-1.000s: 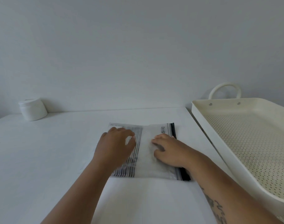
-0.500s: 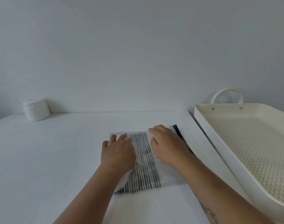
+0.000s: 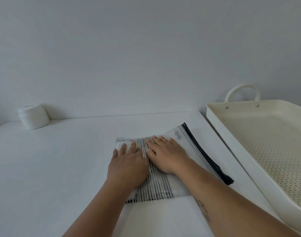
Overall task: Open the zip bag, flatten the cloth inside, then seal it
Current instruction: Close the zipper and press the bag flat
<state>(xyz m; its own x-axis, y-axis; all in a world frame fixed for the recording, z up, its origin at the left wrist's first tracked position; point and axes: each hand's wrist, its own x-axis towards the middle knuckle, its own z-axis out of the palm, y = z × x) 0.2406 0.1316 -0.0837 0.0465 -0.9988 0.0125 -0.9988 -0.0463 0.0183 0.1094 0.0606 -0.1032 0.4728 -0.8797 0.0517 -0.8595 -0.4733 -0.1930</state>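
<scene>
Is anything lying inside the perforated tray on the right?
No, the perforated tray shows only its bare dotted floor, while the zip bag lies on the white table under both hands.

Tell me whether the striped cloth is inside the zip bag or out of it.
Inside. The striped cloth shows through the clear zip bag, with both hands pressing flat on top.

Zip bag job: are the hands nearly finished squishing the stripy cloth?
The striped cloth is already in the zip bag. Now the left hand and right hand press flat on it. Pressing the black zip strip shut looks left; whether it is sealed cannot be told.
</scene>
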